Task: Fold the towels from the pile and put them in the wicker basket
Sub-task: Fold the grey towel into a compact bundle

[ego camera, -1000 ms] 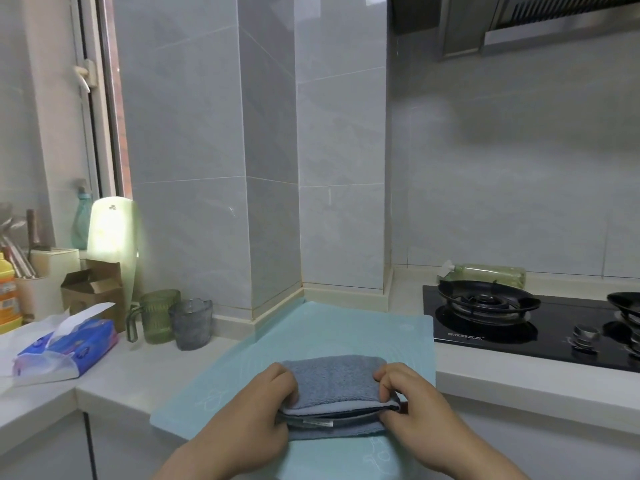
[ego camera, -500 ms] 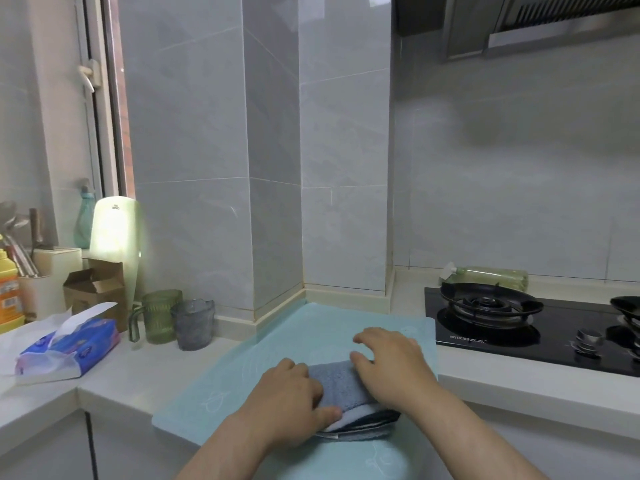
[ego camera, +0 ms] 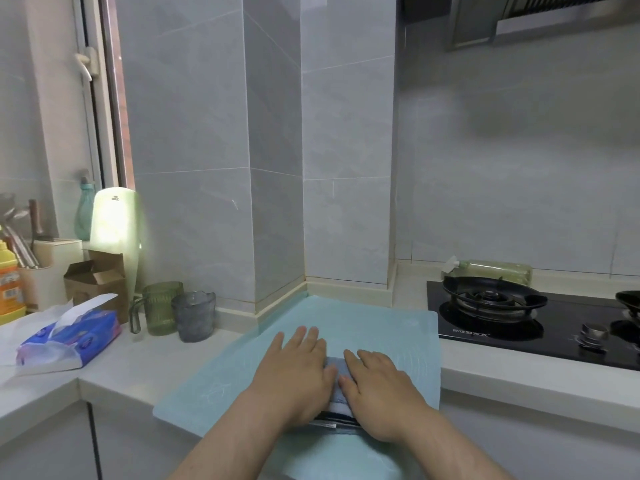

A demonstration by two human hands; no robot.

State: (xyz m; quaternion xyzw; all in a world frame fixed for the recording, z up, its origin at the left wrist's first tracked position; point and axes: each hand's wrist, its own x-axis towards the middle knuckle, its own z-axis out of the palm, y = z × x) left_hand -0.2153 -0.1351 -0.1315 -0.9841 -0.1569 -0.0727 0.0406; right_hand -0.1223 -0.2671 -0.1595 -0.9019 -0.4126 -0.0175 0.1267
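A folded grey-blue towel (ego camera: 336, 375) lies on the light blue mat (ego camera: 363, 327) near the counter's front edge. Both hands cover most of it. My left hand (ego camera: 298, 372) lies flat, palm down, on the towel's left half, fingers stretched toward the wall. My right hand (ego camera: 377, 386) lies flat on the right half, fingers pointing left and forward. Only a narrow strip of towel shows between the hands, plus a dark edge at the front. No pile of towels and no wicker basket are in view.
A gas hob (ego camera: 540, 323) with a burner (ego camera: 491, 299) sits to the right. To the left stand a green cup (ego camera: 161, 308), a grey cup (ego camera: 194, 315), a tissue pack (ego camera: 69, 341), a cardboard box (ego camera: 97, 278) and an orange bottle (ego camera: 10, 289). The tiled wall corner (ego camera: 277, 168) juts out behind the mat.
Both hands held the towel's sides a second ago. They have since slid onto its top and now press flat side by side.
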